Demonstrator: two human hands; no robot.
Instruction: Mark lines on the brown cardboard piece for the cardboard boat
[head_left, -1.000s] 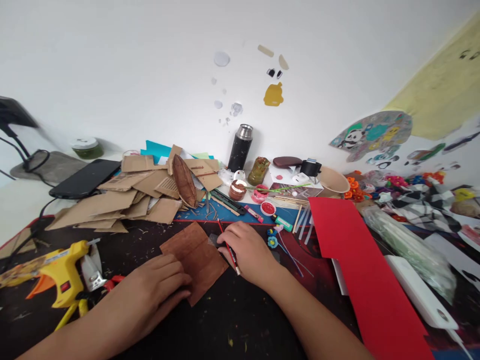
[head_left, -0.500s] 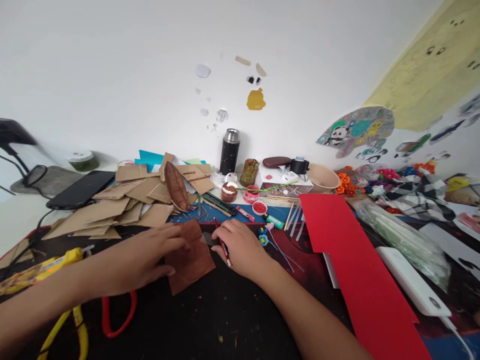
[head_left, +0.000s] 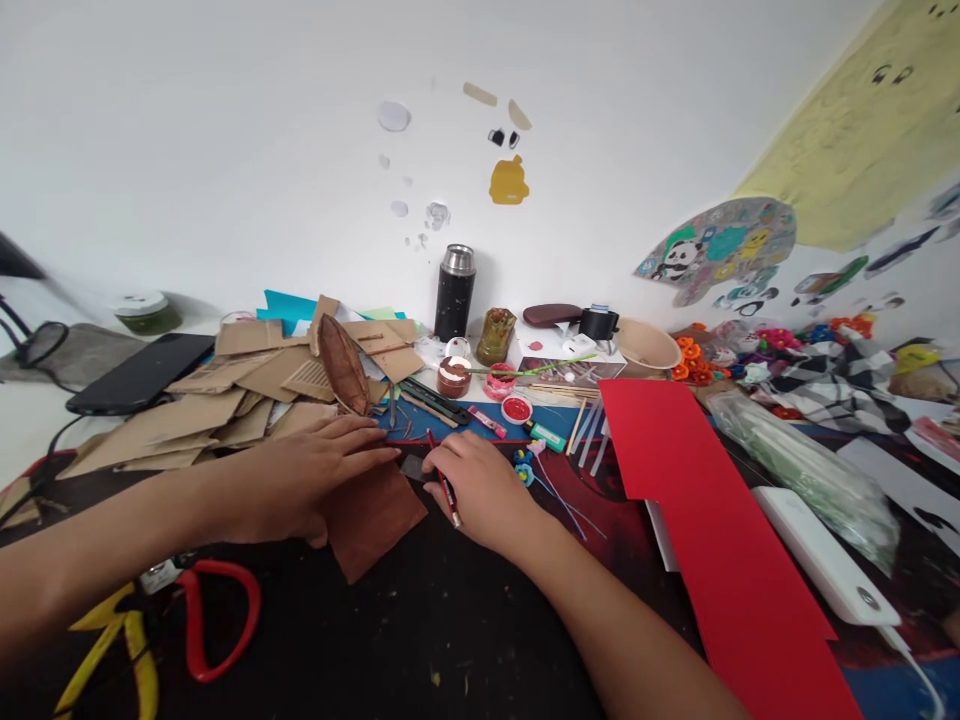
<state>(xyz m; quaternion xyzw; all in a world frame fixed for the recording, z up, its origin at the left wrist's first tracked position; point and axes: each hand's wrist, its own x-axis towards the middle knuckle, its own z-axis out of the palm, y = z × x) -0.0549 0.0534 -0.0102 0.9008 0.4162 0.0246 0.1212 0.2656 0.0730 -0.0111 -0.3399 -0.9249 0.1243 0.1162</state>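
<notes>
A brown sheet [head_left: 379, 525] of paper or thin card lies flat on the dark mat. My left hand [head_left: 311, 485] rests across its far left part, fingers stretched out and together holding nothing. Just to the sheet's right, my right hand [head_left: 480, 485] grips a red and black pencil [head_left: 446, 480], tilted with its eraser end towards me. A small dark grey flat piece [head_left: 412, 467] sits between the sheet's far right edge and my right fingertips; whether I touch it is unclear.
Cardboard pieces [head_left: 180, 420] and a brown boat-like shape [head_left: 343, 365] are piled far left. Red-handled scissors [head_left: 217, 620] and yellow-handled pliers [head_left: 112, 640] lie near left. A black flask [head_left: 455, 295] stands at the wall. Red card [head_left: 690, 520] and a white power strip [head_left: 825, 560] occupy the right.
My left hand has slid to the far left edge of the brown sheet, its fingers straighter. The right hand keeps the pencil in nearly the same place. The view has shifted slightly.
</notes>
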